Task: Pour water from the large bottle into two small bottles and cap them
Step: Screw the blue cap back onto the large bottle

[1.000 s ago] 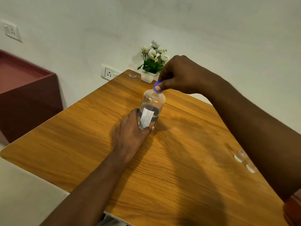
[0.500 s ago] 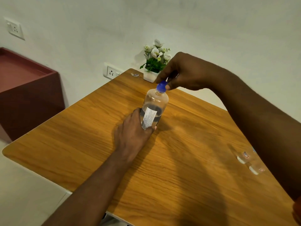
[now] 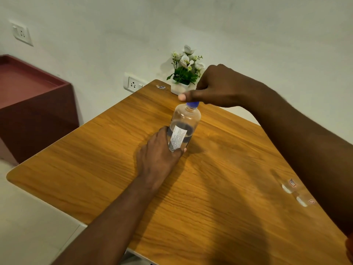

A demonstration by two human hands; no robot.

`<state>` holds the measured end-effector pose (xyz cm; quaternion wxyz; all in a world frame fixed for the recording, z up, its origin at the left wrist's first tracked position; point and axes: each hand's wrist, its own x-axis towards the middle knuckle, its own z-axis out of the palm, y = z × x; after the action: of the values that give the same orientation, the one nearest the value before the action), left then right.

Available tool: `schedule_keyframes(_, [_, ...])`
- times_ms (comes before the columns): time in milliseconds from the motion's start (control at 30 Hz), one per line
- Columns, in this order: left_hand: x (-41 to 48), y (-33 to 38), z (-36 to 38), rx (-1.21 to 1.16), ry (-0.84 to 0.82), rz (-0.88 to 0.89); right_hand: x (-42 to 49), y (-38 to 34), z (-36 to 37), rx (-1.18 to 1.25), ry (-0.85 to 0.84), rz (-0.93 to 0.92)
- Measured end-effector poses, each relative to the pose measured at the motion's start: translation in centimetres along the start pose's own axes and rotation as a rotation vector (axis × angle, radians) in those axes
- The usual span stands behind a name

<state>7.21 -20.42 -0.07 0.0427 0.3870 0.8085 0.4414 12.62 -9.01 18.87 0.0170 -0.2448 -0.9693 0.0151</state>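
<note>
head view: a clear bottle (image 3: 184, 128) stands upright near the middle of a wooden table (image 3: 219, 188), partly filled with water, a white label facing the camera. the left hand (image 3: 159, 156) wraps around the bottle's lower part from the near side, thumb tip showing at the base – a firm grasp. the right hand (image 3: 219, 87) comes in from the right and sits over the top, its fingers curled and pinched on the blue cap (image 3: 192, 104), thumb stretched out to the left above it. whether the cap is tight or loose cannot be told. at the table's right edge, partly hidden by the right forearm, stand two small clear bottles (image 3: 298, 192) – blurred, well apart from the large one. a small white pot of flowers (image 3: 184, 73) sits at the far corner of the table, behind the right hand. a dark red cabinet (image 3: 34, 104) stands at the left by the wall, and a white socket (image 3: 132, 84) is on the wall near the table's far edge.
</note>
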Motion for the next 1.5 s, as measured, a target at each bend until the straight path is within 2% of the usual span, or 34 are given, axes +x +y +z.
schedule_keyframes(67, [0.0, 0.0, 0.0, -0.009, -0.004, -0.001, -0.3, 0.1, -0.7, 0.017, -0.004, -0.046])
schedule_keyframes(167, [0.0, -0.1, 0.1, -0.006, 0.002, -0.006, -0.8, -0.1, -2.3, 0.088, -0.102, -0.143])
schedule_keyframes(267, [0.0, 0.0, 0.1, -0.003, 0.005, -0.010, -0.5, 0.0, -2.3, 0.038, -0.175, -0.165])
schedule_keyframes(733, [0.0, 0.0, -0.1, -0.009, -0.001, -0.017, 0.7, -0.4, -1.5, -0.071, -0.154, -0.152])
schedule_keyframes(1000, [-0.1, 0.2, -0.1, 0.004, -0.003, -0.028, 1.2, -1.7, -1.5, -0.377, -0.192, -0.148])
schedule_keyframes(1267, [-0.1, 0.2, -0.1, 0.001, 0.001, -0.034, 1.5, -2.1, -0.1, -0.374, -0.140, -0.016])
schedule_keyframes(1500, [0.0, 0.2, 0.0, -0.003, -0.002, -0.027, 1.5, -1.6, 0.9, -0.321, -0.009, 0.020])
